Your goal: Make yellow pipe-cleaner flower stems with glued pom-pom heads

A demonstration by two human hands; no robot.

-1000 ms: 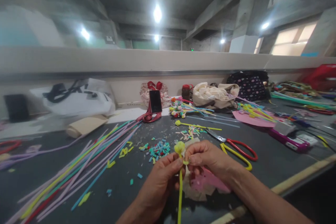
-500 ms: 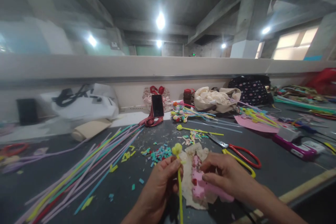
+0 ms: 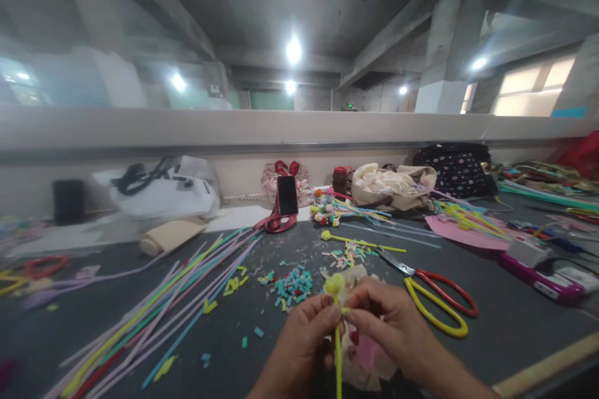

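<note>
My left hand pinches a yellow flower stem just below its rounded yellow head. The stem stands nearly upright and runs down out of the picture. Thumb and fingers of my right hand are closed on a small yellow piece at the stem, right under the head. Beneath my hands a pink glue gun lies on a crumpled, stained paper, both largely hidden by my right hand. Scissors with one red and one yellow handle lie open to the right.
Small cut pieces lie in a heap left of my hands. Long coloured stems spread across the left side. Behind are another yellow flower stem, a bundle of finished flowers, a phone and a cloth bag.
My right hand has moved from above the glue gun to the flower stem and now pinches beside my left fingers. The view has shifted slightly, so things sit lower and further right.
</note>
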